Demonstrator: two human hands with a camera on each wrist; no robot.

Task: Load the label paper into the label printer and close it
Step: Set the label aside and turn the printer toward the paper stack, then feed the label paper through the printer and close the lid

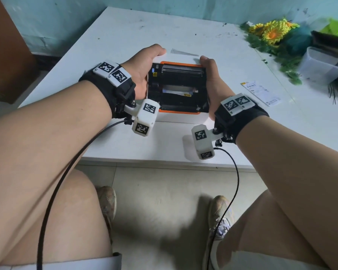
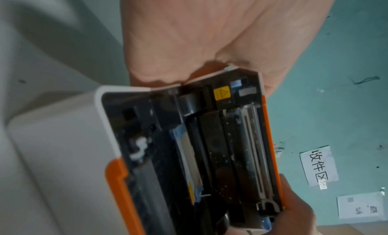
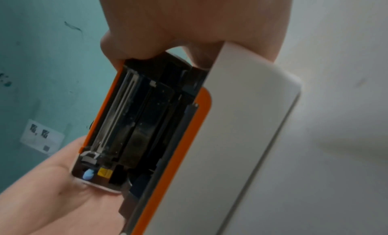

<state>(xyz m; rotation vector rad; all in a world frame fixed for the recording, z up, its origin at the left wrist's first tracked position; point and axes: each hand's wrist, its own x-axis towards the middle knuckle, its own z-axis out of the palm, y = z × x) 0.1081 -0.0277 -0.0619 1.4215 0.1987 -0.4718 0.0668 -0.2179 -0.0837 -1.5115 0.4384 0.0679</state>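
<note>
The label printer is white with orange trim, and its lid stands open, showing the black inside and a roller bar near the far edge. My left hand grips its left side with the thumb over the far corner. My right hand grips the right side. The left wrist view shows the printer open, with my left hand above it. From the right wrist, my right hand pinches the printer's top edge. A printed label paper lies flat on the table, to the right of the printer.
Artificial sunflowers and a clear plastic box crowd the table's far right corner. A brown panel stands at the left. Paper notices are stuck on the teal wall. The table's front edge runs just below my wrists.
</note>
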